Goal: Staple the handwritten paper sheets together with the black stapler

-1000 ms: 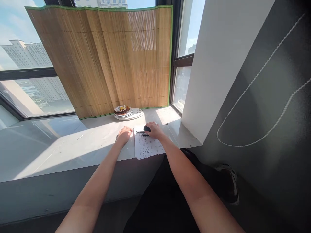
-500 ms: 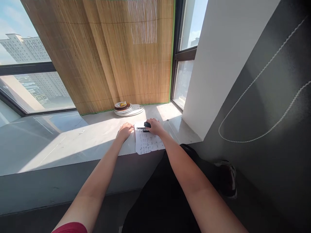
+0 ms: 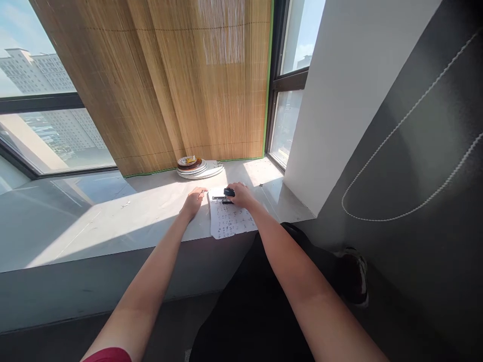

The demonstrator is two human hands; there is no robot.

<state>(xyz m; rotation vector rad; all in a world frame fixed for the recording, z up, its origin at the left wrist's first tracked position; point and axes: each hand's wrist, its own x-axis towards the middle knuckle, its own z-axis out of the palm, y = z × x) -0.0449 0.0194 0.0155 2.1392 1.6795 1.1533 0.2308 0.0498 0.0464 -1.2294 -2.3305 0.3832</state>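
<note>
Against the frames half a second and a second before, little had changed: the view had tipped slightly, so the mat's (image 3: pixel 181 80) top edge, seen a second before, was cut off, and both hands sat a touch higher in the picture. The stapler (image 3: pixel 227 194) remained at the far end of the paper (image 3: pixel 231 219), under the same hand.

The right hand (image 3: pixel 241 196) lay over the black stapler, fingers curled down around its rear part, pressing it onto the sheet's far left corner. The left hand (image 3: pixel 193 201) rested flat on the sill (image 3: pixel 113 221), fingers together, just beside the paper's left edge, fingertips near that same corner; whether it touched the sheet could not be told. The paper lay near the sill's front edge, its near end slightly overhanging it.

The stapler's body was mostly covered by the right hand; only its dark front end and a thin metal part showed, and whether its arms were pressed closed was unclear. The print on the paper was too small to read. A stack of plates (image 3: pixel 196 168) stood at the sill's back edge against the mat, its contents indistinct. A shoe (image 3: pixel 354 276) showed dimly in shadow below the sill's right end.
</note>
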